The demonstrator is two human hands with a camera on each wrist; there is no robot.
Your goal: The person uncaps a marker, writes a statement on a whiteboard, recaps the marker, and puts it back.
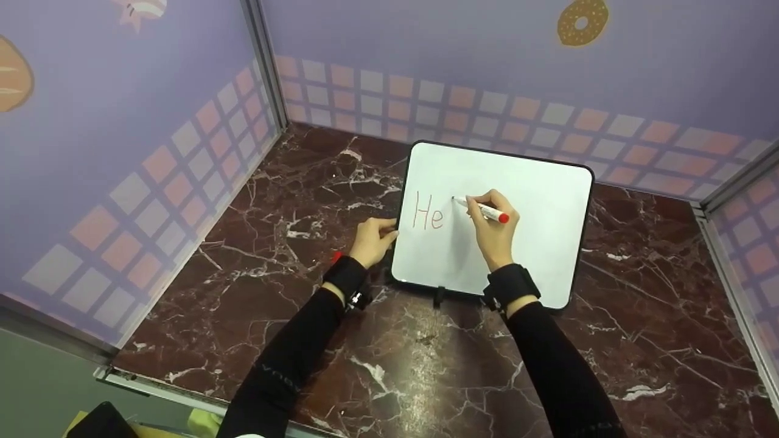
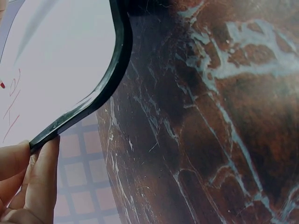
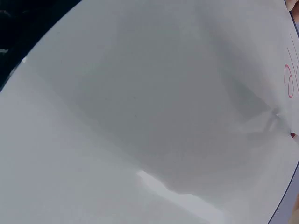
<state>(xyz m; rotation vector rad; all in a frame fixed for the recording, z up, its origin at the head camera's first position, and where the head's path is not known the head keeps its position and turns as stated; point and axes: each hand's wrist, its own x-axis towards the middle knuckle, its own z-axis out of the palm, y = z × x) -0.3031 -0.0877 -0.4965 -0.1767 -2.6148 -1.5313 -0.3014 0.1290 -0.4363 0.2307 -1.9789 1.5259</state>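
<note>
One white, red-ended marker [image 1: 492, 213] pinched in the right hand [image 1: 496, 234], one whiteboard [image 1: 541, 231] pinched at its edge by the left hand [image 1: 370, 240].

The whiteboard is on the marbled tabletop [image 1: 255, 316], red letters "He" [image 1: 423, 212] at its left, the marker's tip [image 3: 293, 135] just right of them; whether it touches, I cannot tell. Only the head view takes in all four corners, plus a small red object [image 1: 337, 257] beside the left wrist; the left wrist view shows more closely thumb and fingers gripping the black frame [image 2: 122, 51].
</note>
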